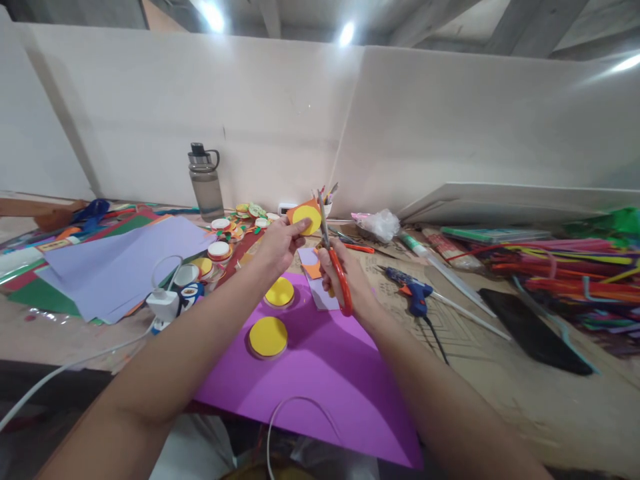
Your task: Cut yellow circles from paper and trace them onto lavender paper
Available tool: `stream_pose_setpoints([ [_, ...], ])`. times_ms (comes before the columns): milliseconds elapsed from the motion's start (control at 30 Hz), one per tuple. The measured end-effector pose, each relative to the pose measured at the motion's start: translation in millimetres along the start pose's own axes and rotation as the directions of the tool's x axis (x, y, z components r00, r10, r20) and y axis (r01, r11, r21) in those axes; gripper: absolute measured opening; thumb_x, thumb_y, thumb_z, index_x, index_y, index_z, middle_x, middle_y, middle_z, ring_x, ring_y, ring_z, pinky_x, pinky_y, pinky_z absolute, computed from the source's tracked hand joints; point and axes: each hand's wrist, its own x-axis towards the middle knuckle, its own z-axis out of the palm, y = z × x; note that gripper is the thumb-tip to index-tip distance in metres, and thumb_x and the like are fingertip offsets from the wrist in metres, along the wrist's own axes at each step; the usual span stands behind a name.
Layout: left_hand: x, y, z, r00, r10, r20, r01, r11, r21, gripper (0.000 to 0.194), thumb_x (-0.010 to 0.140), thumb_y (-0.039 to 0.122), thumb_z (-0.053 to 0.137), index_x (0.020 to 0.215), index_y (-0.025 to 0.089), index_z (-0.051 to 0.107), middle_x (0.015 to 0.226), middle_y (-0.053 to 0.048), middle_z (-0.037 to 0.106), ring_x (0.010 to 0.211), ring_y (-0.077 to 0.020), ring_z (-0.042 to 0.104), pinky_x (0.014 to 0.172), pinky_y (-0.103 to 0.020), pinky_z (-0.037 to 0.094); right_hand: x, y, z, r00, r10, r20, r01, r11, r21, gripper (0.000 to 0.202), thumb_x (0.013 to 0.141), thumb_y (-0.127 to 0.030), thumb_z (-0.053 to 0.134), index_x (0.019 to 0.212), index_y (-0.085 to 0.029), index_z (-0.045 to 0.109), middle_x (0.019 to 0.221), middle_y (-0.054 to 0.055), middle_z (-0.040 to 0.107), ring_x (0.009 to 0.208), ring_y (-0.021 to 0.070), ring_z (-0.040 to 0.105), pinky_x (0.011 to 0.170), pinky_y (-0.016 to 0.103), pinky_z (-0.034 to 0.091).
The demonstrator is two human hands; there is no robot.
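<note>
My left hand (280, 248) pinches a yellow disc (307, 219) together with a piece of orange paper (296, 212) behind it, raised above the table. In my right hand (347, 270) are red-handled scissors (344, 287), blades pointing up beside the right edge of the orange paper. How far the blades are parted I cannot tell. Below my hands lies a purple sheet (320, 373), bearing two yellow-topped discs (269, 337) on its left part. Orange scraps (311, 267) and a pale lilac paper strip (323, 297) lie under the scissors.
Lilac sheets (125, 267) spread at the left, near a white plug adapter (164, 303). A water bottle (206, 187) stands by the wall. To the right are a blue glue gun (417, 293), a black phone-like slab (535, 330) and colourful pipe cleaners (575, 267).
</note>
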Motion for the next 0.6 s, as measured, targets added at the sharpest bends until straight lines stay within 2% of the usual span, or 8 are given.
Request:
stream_pose_setpoints([
  [400, 0.0, -0.1, -0.6, 1.0, 0.0, 0.019, -0.001, 0.999, 0.038, 0.03, 0.055, 0.019, 0.084, 0.077, 0.014, 0.064, 0.07, 0.001, 0.061, 0.058, -0.0053, 0.048, 0.047, -0.019, 0.029, -1.6, -1.2, -2.3, 0.998, 0.032, 0.05, -0.036, 0.995, 0.089, 0.042, 0.087, -0.059, 0.051, 0.109, -0.024, 0.05, 0.062, -0.007, 0.047, 0.043, 0.0086, 0.045, 0.04, 0.021, 0.04],
  [600, -1.5, 2.3, 2.2, 1.0, -0.019, 0.004, 0.019, 0.998, 0.068, 0.029, 0.054, 0.014, 0.083, 0.075, 0.014, 0.064, 0.071, 0.001, 0.061, 0.058, -0.0053, 0.048, 0.048, -0.019, 0.028, 0.9, 1.1, -5.1, 1.0, 0.004, 0.027, -0.005, 1.0, 0.022, 0.048, 0.086, -0.064, 0.05, 0.109, -0.022, 0.053, 0.063, -0.004, 0.05, 0.047, 0.0094, 0.044, 0.044, 0.022, 0.04],
])
